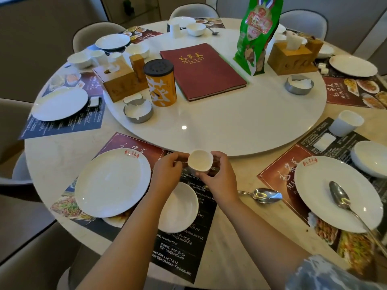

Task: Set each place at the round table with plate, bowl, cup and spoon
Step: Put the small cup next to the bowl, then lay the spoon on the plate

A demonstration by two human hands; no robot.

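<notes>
Both hands hold one white cup above the far edge of the nearest placemat: the left hand has its fingers curled against the cup's left wall, and the right hand has its fingers clamped on the right wall and lower rim. The cup sits between the plate and the edge of the turntable, with the bowl directly below the wrists. Risk, as a judgement: if the cup is lowered too near, it may strike the bowl rim; a forearm dragged back may shift the bowl or skew the placemat. The spoon lies off the placemat on the bare bench, so this place may be left incomplete unless the spoon is moved. Legible writing: the red menu reads "MAO JIA CAI" under gold characters; the placemat prints "9:00–00:00", "maojiacaibatam", "West Java 40173" and "Kepulauan Riau". The plate carries a red stamp, too small to read. The orange canister and the green bag bear characters that cannot be made out.
</notes>
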